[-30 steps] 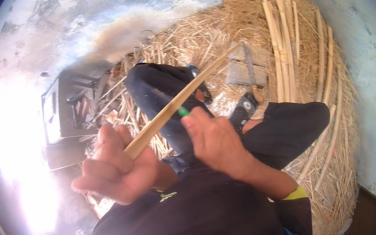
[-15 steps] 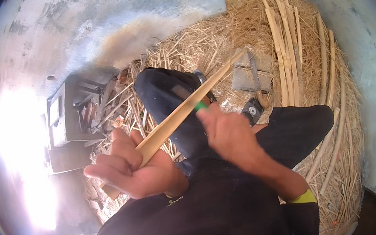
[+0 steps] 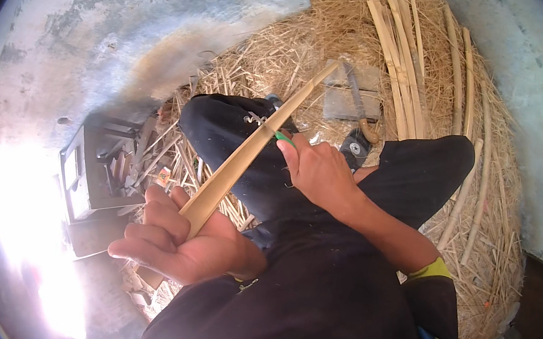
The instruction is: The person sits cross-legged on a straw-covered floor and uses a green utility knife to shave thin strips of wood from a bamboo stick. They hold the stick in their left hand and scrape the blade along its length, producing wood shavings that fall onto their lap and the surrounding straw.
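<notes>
A long split bamboo strip slants across my lap, its far end over a flat block on the floor. Wrapped around its near end is my left hand, palm turned up. My right hand grips a knife by its green handle. The knife's blade lies against the strip near its middle, and a curled shaving stands at that spot. Much of the blade is hidden by the strip.
Beyond my feet, a curved blade with a wooden handle rests by the grey block. Several split bamboo strips lie at the far right. Straw and shavings cover the floor. A grey open box stands at left.
The knife blade has come down onto the strip, and a curled shaving now shows there. My left hand still holds the near end. The whole view has shifted slightly.
</notes>
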The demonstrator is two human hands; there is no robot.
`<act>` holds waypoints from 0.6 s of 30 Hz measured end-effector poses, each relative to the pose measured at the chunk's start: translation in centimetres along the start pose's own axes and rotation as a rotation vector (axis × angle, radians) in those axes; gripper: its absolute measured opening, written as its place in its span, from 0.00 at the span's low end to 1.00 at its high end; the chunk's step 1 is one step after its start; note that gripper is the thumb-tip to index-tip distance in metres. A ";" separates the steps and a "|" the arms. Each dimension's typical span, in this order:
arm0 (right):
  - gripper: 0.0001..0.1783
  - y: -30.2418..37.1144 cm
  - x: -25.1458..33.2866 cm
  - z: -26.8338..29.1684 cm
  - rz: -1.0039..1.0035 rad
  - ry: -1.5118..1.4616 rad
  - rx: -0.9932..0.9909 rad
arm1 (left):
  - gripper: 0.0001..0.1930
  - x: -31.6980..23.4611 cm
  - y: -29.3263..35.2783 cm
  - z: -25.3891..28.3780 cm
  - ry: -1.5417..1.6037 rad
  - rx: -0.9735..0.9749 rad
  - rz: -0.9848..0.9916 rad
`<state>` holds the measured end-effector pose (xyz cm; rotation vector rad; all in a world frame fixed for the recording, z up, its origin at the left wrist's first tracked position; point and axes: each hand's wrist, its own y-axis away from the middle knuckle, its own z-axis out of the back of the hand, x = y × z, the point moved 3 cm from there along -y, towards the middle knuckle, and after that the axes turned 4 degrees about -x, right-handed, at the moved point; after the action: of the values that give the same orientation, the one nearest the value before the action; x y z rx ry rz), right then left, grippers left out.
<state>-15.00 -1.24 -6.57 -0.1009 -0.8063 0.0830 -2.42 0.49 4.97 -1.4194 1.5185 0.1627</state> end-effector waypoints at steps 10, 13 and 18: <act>0.23 -0.8 -5.0 -2.2 -0.031 0.029 -0.048 | 0.26 0.2 0.2 0.1 0.032 0.110 -0.010; 0.24 0.0 0.0 0.8 0.039 -0.106 0.038 | 0.26 0.3 -0.1 0.4 0.038 0.059 0.034; 0.24 -1.6 -4.7 -1.1 -0.043 0.030 -0.085 | 0.27 0.0 0.1 0.5 0.122 0.128 -0.025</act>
<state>-17.38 -3.39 -10.52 -0.1649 -0.7817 0.0063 -2.23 0.89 4.63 -1.3655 1.5809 -0.0367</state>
